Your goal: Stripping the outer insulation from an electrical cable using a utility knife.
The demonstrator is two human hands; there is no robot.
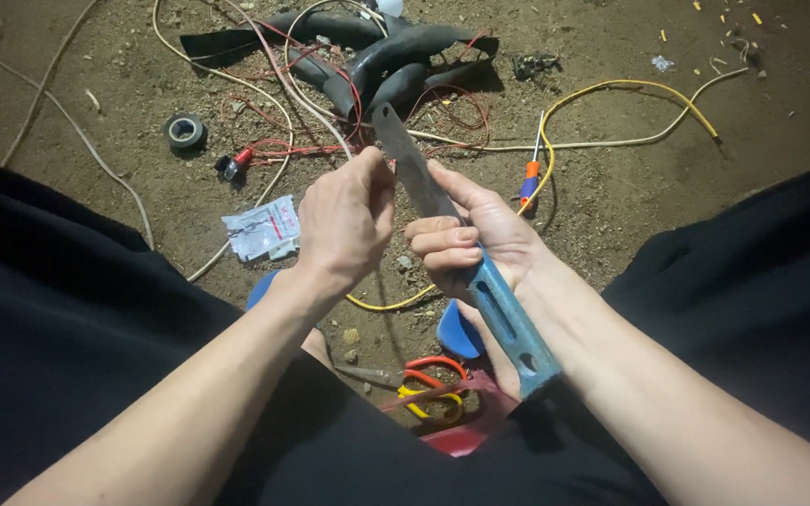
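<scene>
1. Your right hand [480, 239] is wrapped around a knife [452, 239], fingers curled over the spot where the grey blade meets the blue handle; the blade points up and away from you, the handle end reaches back toward your lap.
2. Your left hand [344, 220] is closed into a pinch, thumb and fingertips pressed together just beside the blade's left edge. Whatever it pinches is too small to make out, and you cannot tell whether it touches the steel.
3. A yellow wire [396, 303] curves over the dirt floor [611, 187] below and between your hands.
4. Under your wrists, near your lap, lie scissors [428, 389] with orange and yellow handles, next to something red [466, 436] at the bottom edge of the view.
5. Left of your left hand lies a small crumpled plastic packet [260, 228] on the floor.
6. Farther out to the left sits a roll of dark tape [185, 131], with a small red-and-black clip [234, 164] near it.
7. Beyond the blade tip lies a heap of black rubber tubing [377, 56] tangled with thin red wires [274, 145].
8. To the right of the blade lies an orange-handled screwdriver [531, 178], and a long yellow and white cable [639, 89] loops toward the far right of the floor.
</scene>
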